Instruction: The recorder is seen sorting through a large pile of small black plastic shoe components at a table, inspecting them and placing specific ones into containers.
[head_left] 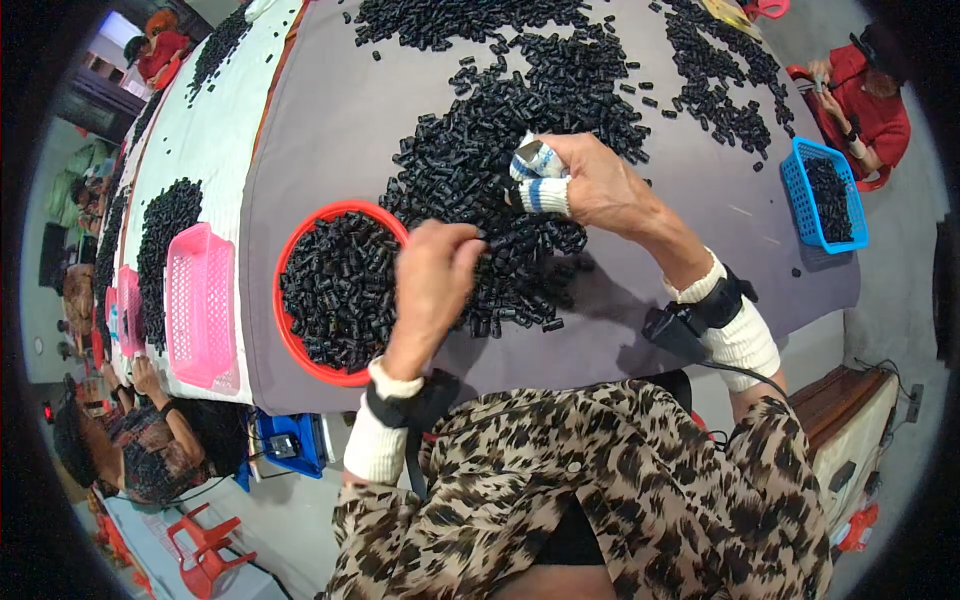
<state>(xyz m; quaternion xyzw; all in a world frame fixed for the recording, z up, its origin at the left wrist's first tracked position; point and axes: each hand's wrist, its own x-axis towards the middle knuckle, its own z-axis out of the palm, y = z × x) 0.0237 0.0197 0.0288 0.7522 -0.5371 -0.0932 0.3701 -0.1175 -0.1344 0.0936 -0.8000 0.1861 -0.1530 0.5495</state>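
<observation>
A large heap of small black cylindrical plastic pieces (pixel 440 160) lies on the grey cloth before me. My left hand (pixel 437 280) is over the near edge of the heap, beside a round red basin (pixel 290 318) full of the same pieces. Its thumb and forefinger are closed together; whatever is between them blends with the dark heap. My right hand (pixel 605 190) hovers over the heap with fingers curled. White and blue wraps (pixel 543 195) cover its fingertips, and a flat greyish edge shows among them. What that hand grips is too small to tell.
A blue basket (pixel 848 243) holding black pieces stands at the right table edge. A pink basket (pixel 180 310) is at the left on white cloth (pixel 215 200). Other people sit at the right (pixel 880 115), lower left (pixel 150 450) and far left (pixel 165 55). More black heaps lie farther back.
</observation>
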